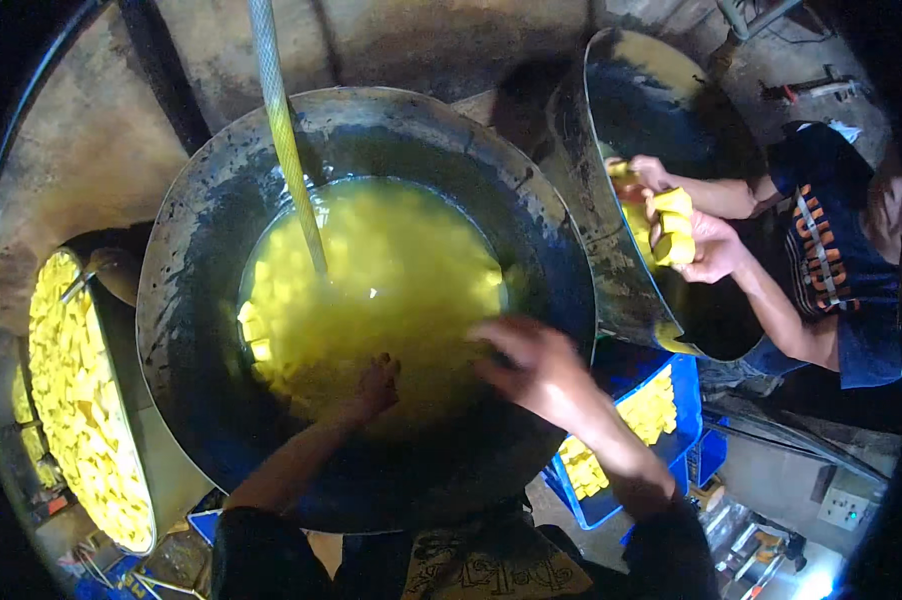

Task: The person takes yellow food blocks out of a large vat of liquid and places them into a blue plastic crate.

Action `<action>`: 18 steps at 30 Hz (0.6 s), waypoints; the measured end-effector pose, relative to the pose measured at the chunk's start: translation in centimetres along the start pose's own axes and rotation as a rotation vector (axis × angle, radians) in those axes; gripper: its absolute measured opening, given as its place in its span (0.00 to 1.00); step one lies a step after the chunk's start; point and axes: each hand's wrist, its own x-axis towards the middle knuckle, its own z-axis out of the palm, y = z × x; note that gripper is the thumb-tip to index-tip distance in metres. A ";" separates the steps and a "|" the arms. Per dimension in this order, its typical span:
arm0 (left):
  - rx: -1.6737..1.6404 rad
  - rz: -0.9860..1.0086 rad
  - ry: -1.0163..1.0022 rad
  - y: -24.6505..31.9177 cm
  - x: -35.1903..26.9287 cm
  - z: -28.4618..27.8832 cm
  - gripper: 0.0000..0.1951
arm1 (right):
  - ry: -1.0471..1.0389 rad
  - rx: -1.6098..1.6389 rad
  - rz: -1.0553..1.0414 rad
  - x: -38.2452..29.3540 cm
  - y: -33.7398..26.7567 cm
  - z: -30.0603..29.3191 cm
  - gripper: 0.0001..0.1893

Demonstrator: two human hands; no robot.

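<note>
A large dark metal vat (368, 112) holds cloudy yellow liquid (391, 255). Yellow blocks, probably tofu, lie in it, with a few pale block edges (260, 349) breaking the surface at the left. My left hand (379, 386) reaches into the liquid near the vat's front, its fingers blurred and partly hidden by the murk. My right hand (529, 360) is over the right side of the liquid, motion-blurred, fingers apart, with nothing seen in it. A braided hose (289, 150) runs down from above into the liquid.
At the right, a co-worker holds several yellow blocks (673, 225) over a second metal vat (646, 97). A blue crate (687, 427) with yellow blocks stands below my right forearm. On the left is a wide round container (150, 517) full of yellow pieces.
</note>
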 end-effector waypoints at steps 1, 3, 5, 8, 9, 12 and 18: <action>0.160 -0.019 0.074 -0.1 0.8 2.0 0.20 | -0.235 -0.024 0.102 1.9 1.6 2.6 0.21; 0.261 -0.161 0.142 -2.7 1.1 7.3 0.20 | -0.462 -0.353 0.116 4.3 7.7 10.8 0.25; 0.120 -0.402 0.148 -6.9 2.0 12.3 0.21 | -0.623 -0.511 0.180 6.7 11.2 17.3 0.23; -0.079 -0.254 -0.017 -6.6 4.1 13.5 0.21 | -0.678 -0.643 0.315 4.2 17.7 22.0 0.20; -0.132 -0.231 -0.062 -7.3 3.5 12.7 0.21 | -0.678 -0.658 0.314 3.6 18.3 23.7 0.19; -0.477 -0.238 -0.385 -6.6 4.6 8.0 0.19 | -0.685 -0.693 0.306 1.4 21.0 25.6 0.18; -0.480 -0.007 -0.100 -8.4 6.2 1.9 0.15 | -0.854 -0.460 0.043 4.9 24.9 23.0 0.16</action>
